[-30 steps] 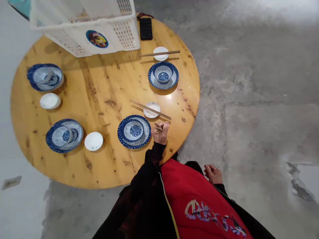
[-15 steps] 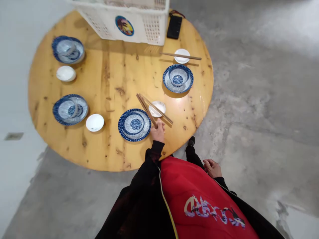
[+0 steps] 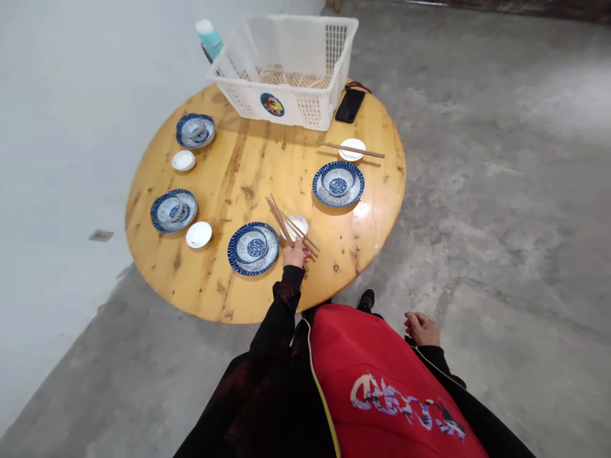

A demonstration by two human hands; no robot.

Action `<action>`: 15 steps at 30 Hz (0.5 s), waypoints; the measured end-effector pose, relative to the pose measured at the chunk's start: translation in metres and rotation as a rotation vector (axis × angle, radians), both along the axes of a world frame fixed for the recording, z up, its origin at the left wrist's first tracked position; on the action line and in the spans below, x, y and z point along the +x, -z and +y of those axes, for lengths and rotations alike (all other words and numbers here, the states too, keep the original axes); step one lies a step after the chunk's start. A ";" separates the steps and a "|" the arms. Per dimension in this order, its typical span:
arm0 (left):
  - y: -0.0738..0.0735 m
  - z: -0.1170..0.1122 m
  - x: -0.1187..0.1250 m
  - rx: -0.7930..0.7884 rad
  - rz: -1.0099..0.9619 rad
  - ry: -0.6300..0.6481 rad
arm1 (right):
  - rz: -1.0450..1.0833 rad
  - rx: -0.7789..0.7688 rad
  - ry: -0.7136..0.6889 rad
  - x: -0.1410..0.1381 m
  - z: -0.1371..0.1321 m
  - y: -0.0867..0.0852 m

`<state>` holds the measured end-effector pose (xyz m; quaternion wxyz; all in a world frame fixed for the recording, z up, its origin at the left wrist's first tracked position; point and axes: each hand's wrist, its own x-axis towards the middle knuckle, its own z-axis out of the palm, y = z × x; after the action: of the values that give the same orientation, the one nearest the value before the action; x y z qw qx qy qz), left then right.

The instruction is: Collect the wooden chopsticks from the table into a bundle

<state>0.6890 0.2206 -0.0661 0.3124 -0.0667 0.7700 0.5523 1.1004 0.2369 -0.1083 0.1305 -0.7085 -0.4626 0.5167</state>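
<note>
My left hand point(image 3: 294, 254) is closed around brown wooden chopsticks point(image 3: 279, 219), whose tips slant up and away to the left. Just beyond the fingers, a small white bowl point(image 3: 296, 224) has another pair of chopsticks point(image 3: 310, 240) lying across it. To the left of this hand is a blue-and-white plate point(image 3: 233, 257) with a matching bowl point(image 3: 256, 247) on it. My right hand point(image 3: 422, 329) hangs off the table by my side, its fingers loosely bent and a little apart, with nothing seen in them.
The round wooden table point(image 3: 224, 203) also bears a right-hand plate point(image 3: 353, 197) with a bowl, and a small white bowl point(image 3: 352, 145) with chopsticks across it. Plates, bowls and small white bowls stand at the left. A white plastic basket point(image 3: 305, 105) and a phone point(image 3: 351, 105) are at the back.
My view has tipped up, so the basket's inside and a blue bottle now show. My left hand, still holding the chopsticks, has shifted slightly against the small bowl. My right hand stays low.
</note>
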 end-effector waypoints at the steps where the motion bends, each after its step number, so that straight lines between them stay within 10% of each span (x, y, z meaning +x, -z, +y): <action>1: 0.000 0.003 0.000 0.005 -0.007 -0.010 | 0.007 -0.014 -0.008 0.002 0.003 0.002; 15: -0.003 0.041 0.006 0.037 -0.080 -0.045 | 0.051 -0.057 -0.047 0.017 0.027 0.013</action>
<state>0.6954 0.2616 -0.0628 0.3316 -0.1001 0.7448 0.5703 1.1172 0.2636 -0.1214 0.1096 -0.6875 -0.4608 0.5504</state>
